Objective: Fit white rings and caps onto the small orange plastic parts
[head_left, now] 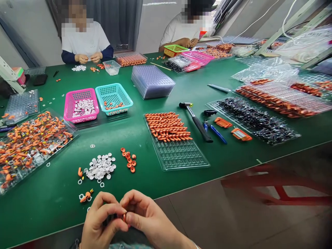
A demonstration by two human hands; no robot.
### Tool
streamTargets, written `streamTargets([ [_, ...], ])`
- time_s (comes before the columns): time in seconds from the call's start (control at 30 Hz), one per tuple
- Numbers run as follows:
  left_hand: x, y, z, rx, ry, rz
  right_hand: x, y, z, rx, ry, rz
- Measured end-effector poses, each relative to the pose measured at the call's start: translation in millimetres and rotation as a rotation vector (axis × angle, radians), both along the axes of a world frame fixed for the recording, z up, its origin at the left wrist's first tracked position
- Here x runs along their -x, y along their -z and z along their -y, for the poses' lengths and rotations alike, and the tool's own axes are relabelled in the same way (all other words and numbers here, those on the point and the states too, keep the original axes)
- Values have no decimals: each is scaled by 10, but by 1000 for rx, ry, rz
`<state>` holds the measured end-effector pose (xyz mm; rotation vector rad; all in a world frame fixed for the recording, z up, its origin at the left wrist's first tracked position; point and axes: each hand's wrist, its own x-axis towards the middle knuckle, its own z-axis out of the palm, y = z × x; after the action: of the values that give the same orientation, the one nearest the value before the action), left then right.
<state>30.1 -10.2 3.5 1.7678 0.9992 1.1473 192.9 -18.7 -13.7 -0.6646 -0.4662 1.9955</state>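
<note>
My left hand (102, 219) and my right hand (145, 214) meet at the table's front edge, fingertips pinched together. Between them is a small orange part (124, 217), mostly hidden by the fingers. Just beyond lie a few orange pieces with white rings (85, 197). Past those is a pile of white discs (101, 166), with several orange round caps (129, 159) to its right. A clear moulded tray (181, 155) farther right holds rows of orange parts (167, 126) in its back half.
At left, a tray is heaped with orange parts (33, 145). Pink (67, 107) and turquoise (114, 88) baskets stand behind. Stacked clear trays (153, 81), a hammer (195, 121), pliers (216, 131) and a tray of black parts (256, 119) lie farther off. Two people (86, 41) work across the table.
</note>
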Motion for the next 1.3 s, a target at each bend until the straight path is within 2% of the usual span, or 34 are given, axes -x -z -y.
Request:
streamTargets([
  [0.2,66,-56,-14,-232,38,-264,11,46,23,-9,61,-67],
  [0.3,86,-66,-11,-382,18,-356,1,76,38,-34,53,-34],
  [0.43,74,-103,-19,-464,4,-404,-29,60,61,-64,31,-20],
  [0.57,54,-168,-25,-508,-8,-351,-38,18,81,-87,52,-55],
  [0.87,26,-212,-7,-530,-75,-324,-16,32,83,-69,64,-54],
  [1.2,78,-176,4,-491,-42,-378,-23,36,75,-54,53,-32],
  [1.3,77,-153,2,-424,-31,-374,-31,7,61,-49,51,-13],
])
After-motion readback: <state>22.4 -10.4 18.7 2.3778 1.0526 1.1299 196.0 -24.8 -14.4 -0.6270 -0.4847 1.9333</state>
